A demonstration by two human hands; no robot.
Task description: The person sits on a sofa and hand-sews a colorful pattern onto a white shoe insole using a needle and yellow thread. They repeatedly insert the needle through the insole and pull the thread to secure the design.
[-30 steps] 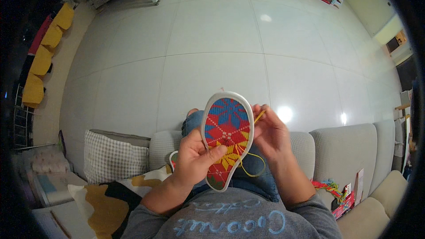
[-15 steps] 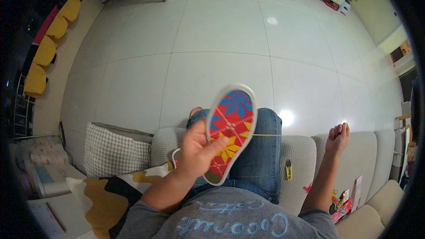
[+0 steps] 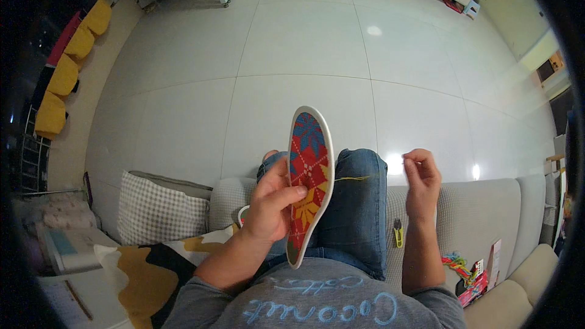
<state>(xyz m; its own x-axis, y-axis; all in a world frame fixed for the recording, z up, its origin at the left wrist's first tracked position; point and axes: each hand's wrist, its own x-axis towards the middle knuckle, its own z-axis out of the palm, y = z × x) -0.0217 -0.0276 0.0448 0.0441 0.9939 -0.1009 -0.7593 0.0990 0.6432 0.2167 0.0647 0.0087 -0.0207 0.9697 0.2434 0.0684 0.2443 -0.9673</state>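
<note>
My left hand [image 3: 268,207] grips an embroidered insole [image 3: 309,146], thumb on its patterned face and fingers behind. Red ground, blue and yellow flower shapes and a white border show on the insole, which stands tilted above my lap. A yellow thread [image 3: 353,178] sticks out from its right edge over my jeans. My right hand [image 3: 423,183] is raised to the right, apart from the insole, with thumb and forefinger pinched together. What lies in that pinch is too small to make out. Yellow thread snips [image 3: 398,233] lie on the sofa beside my right thigh.
Colourful thread skeins [image 3: 460,268] lie on the grey sofa [image 3: 481,207] at my right. A checked cushion [image 3: 161,210] and a patterned cushion [image 3: 152,268] are on my left, near part of another white-rimmed piece [image 3: 243,214]. Pale floor tiles [image 3: 304,42] stretch ahead.
My right hand has come inward from far right toward the insole. The insole has turned more edge-on, and the yellow thread, taut before, now hangs shorter and looser.
</note>
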